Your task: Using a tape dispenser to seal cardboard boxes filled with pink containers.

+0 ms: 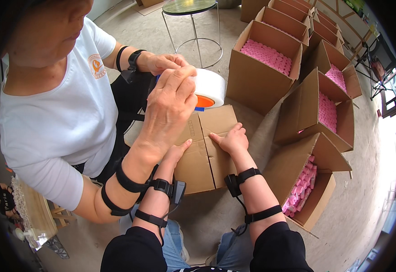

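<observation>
A cardboard box point(197, 170) stands between my arms with its two top flaps folded down, a narrow seam running between them. My left hand point(176, 152) holds its left side, thumb on the flap and the other fingers mostly hidden. From the right, my right hand point(233, 138) grips the box, its thumb lying on the right flap near the seam. Above the far end, a co-worker's hands point(173, 88) hold a tape dispenser with a large roll of clear tape point(212, 86) around an orange core.
At my left a co-worker in a white shirt point(57, 118) leans close, one forearm beside mine. Open cartons point(264, 86) packed with pink items line the right, the nearest carton point(293, 181) holding loose ones. A round stool point(190, 6) is at the back; a wooden bench point(37, 204) stands lower left.
</observation>
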Tool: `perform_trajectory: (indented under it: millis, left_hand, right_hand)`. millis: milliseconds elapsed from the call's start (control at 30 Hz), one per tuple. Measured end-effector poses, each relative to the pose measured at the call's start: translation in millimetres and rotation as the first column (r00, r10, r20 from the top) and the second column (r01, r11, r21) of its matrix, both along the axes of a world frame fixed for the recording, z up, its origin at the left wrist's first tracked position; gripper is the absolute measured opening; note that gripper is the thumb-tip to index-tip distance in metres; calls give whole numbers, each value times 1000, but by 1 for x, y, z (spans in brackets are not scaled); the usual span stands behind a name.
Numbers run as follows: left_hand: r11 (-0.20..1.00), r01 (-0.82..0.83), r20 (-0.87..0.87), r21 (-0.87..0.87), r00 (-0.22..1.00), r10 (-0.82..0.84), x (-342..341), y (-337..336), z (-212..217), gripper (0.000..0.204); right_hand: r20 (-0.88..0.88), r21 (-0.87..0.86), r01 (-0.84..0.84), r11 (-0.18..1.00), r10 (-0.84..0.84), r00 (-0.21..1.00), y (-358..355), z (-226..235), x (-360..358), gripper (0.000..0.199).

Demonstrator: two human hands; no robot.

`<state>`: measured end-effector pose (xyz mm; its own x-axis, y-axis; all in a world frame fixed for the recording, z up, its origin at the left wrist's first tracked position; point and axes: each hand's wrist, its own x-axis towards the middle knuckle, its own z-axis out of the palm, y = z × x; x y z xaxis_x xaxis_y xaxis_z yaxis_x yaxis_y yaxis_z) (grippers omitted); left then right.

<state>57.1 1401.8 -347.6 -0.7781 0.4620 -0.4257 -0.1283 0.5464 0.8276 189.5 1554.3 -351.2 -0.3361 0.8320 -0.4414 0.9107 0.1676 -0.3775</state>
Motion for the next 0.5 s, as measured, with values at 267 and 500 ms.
perform_trajectory:
  millis: [267, 500]
  left_hand:
    - [997, -39, 24, 60, 999, 38, 3, 0, 5, 72]
    - [999, -27, 9, 27, 1000, 27, 3, 0, 5, 71]
  right_hand:
    - [-9, 9, -5, 1000, 5, 1000, -1, -1, -2, 116]
    - [-17, 14, -1, 1000, 1, 1000, -2, -2, -1, 115]
